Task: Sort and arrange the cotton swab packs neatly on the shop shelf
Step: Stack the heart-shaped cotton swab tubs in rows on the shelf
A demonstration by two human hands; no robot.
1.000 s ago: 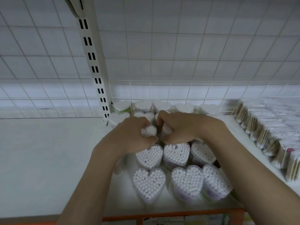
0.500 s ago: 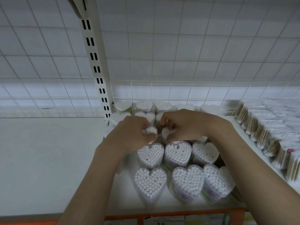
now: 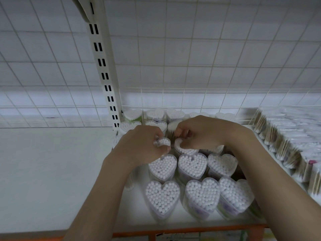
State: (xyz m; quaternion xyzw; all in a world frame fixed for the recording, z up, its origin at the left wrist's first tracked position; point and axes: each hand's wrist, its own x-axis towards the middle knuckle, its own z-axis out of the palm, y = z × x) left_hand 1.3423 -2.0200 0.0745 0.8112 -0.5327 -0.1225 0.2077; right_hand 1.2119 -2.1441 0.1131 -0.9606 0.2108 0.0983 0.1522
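Observation:
Several heart-shaped clear packs of white cotton swabs stand in rows on the white shelf (image 3: 52, 171). My left hand (image 3: 140, 145) grips one pack (image 3: 163, 142) in the middle rows, fingers curled over its top. Beside it, my right hand (image 3: 203, 131) curls round a neighbouring pack (image 3: 184, 149), mostly hiding it. In front of the hands stand two rows of three packs, such as the one at the near left (image 3: 162, 197). Further packs (image 3: 154, 113) line the back by the wire grid.
A slotted white upright (image 3: 104, 70) rises left of the packs. Flat bags of wooden-stick swabs (image 3: 286, 141) fill the shelf's right side. An orange edge strip (image 3: 191, 230) runs along the shelf front. A wire grid backs the shelf.
Both hands have shifted slightly back on the shelf and moved a little apart, each keeping its hold on a pack in the middle rows.

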